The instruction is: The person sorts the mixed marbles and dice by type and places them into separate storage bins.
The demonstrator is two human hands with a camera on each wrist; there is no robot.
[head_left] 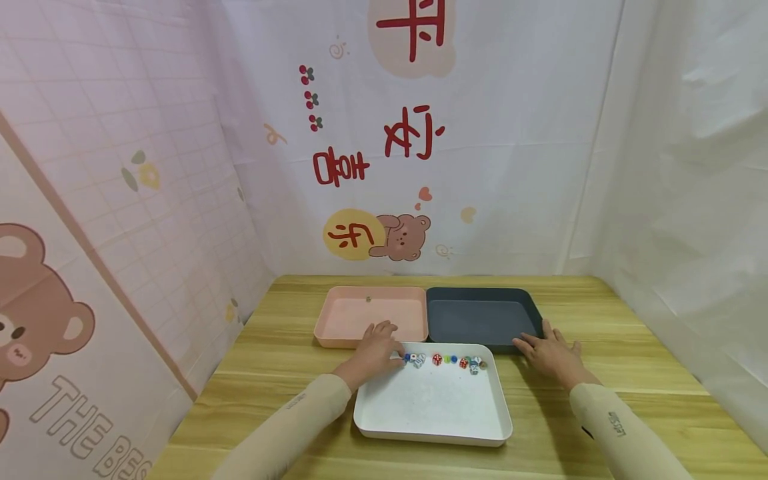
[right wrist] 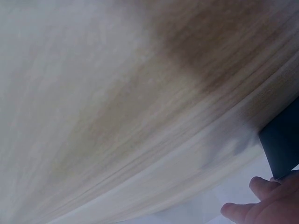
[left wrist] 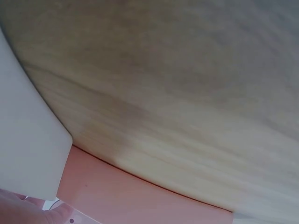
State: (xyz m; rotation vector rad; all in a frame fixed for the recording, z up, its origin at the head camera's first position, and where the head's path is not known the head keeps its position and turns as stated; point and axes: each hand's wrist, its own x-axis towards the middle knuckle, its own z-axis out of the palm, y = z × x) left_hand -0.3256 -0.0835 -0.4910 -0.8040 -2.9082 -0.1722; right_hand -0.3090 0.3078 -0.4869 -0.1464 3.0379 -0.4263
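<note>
In the head view my left hand (head_left: pixel 377 350) reaches over the far left corner of the white tray (head_left: pixel 432 413). Its thumb and forefinger are beside a small blue bead (head_left: pixel 407 358); whether they pinch anything is hidden. Along that tray's far side lie pale patterned dice (head_left: pixel 419 361), a red die (head_left: pixel 437 359), a yellow-green bead (head_left: pixel 447 359), another blue bead (head_left: pixel 454 359), a second red die (head_left: pixel 464 363) and a brownish piece (head_left: pixel 483 365). My right hand (head_left: pixel 552 357), fingers spread, touches the near right corner of the dark blue tray (head_left: pixel 485 320).
Behind the white tray, a pink tray (head_left: pixel 342 313) stands side by side with the dark blue one. A tiny brownish piece (head_left: pixel 369 299) lies in it. All three trays rest on a wood-grain table (head_left: pixel 270 373). Printed sheets (head_left: pixel 510 167) hang behind and at both sides.
</note>
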